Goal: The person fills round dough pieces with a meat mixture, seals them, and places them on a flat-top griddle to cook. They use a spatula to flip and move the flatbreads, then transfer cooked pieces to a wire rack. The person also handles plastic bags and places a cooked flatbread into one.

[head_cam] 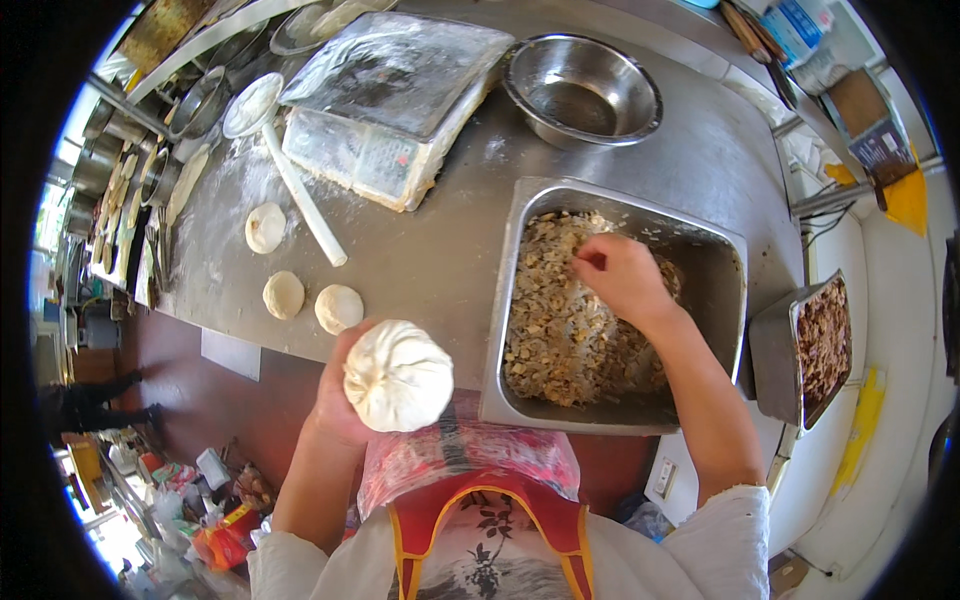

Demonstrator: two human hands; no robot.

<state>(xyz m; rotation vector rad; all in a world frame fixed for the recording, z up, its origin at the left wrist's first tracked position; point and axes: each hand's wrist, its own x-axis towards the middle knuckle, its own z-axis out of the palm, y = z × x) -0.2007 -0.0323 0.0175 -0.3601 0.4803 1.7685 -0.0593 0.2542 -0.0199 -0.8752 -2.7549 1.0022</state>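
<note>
My left hand (341, 390) holds a pleated bun (399, 376) of white dough, its gathered top facing up, beyond the near edge of the steel table (420, 247). Over a deep rectangular steel pan (615, 424) is my right hand (626, 277), fingers curled and thumb drawn in. Whether anything is between those fingers cannot be seen. Chopped filling (559, 322) with pale and brown bits covers the pan's left and middle. Near my left hand lie a round dough piece (339, 308), a second dough piece (284, 295) and a flatter third one (265, 228).
A floury scale (397, 75) stands at the back, beside a steel bowl (577, 90). Left of the scale lies a white-handled scoop (304, 195) with flour. Another pan (776, 360) of darker filling sits right. Plastic bags (225, 540) are piled lower left; a person's legs (105, 405) show far left.
</note>
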